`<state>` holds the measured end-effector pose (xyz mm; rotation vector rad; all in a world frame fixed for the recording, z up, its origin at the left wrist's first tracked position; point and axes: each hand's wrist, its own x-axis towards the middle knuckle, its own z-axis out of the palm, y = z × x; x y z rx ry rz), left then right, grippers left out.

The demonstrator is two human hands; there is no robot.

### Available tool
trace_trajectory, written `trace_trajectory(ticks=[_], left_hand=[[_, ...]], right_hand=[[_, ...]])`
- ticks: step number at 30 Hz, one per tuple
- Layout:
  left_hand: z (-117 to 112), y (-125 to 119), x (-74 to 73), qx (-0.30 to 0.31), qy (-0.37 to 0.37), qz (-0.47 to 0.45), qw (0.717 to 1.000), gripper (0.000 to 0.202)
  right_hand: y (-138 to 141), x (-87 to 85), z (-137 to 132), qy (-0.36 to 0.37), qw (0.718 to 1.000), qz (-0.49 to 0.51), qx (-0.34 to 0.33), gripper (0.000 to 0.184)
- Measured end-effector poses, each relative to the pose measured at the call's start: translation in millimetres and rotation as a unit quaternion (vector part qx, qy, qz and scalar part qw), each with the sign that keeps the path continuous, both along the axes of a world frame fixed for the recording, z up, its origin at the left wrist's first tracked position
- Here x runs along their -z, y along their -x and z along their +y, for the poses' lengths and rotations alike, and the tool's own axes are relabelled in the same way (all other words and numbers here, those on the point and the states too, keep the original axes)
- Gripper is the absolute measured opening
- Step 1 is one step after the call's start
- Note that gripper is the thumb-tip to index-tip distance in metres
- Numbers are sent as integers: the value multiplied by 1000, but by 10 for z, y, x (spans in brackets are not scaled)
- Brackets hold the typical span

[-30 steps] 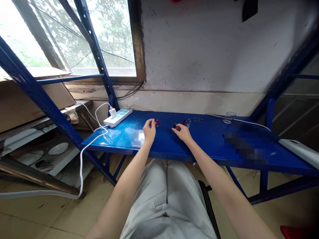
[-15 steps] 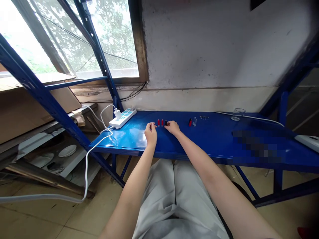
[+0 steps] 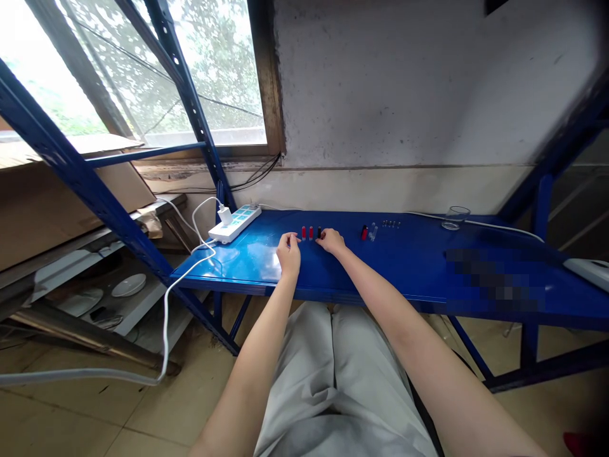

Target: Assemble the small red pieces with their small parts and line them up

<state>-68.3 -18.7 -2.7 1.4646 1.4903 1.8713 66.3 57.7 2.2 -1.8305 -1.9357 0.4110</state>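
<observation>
Three small caps [image 3: 310, 233] lined up mid-frame on bench [image 3: 419, 266]; right hand [image 3: 332, 241] pinching the black one, left hand [image 3: 288, 251] loosely curled, empty. Two more pieces [image 3: 367, 232] unplaced at right.

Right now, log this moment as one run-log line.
left hand: by red pieces | right hand: at black piece | blue table: power strip, glass

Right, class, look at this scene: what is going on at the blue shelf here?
A seated person rests both hands on a blue metal shelf. The left hand and right hand sit beside a short row of small upright pieces, two red and one black. More small pieces stand to the right, with a glass beyond and a white power strip to the left.
</observation>
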Motion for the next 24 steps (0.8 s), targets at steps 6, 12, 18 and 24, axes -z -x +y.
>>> trace_trajectory(ticks=[6,12,18,24], left_hand=[[-19,7,-9,6,-2,3,1000,25],[-87,-77,-64,24,-46,104,993,27],[-169,-593,-185,221,-120,390,885,30],[50,-1049,-123,243,-21,444,863,52]], right_hand=[[-163,-125,-183,-21,999,-28,-39,31],[-668,-273,-629,-300,950,-5,-83,33],[-1205,-123,-735,-400,906,84,108,36],[-1395,34,-669,-330,916,107,200,26]])
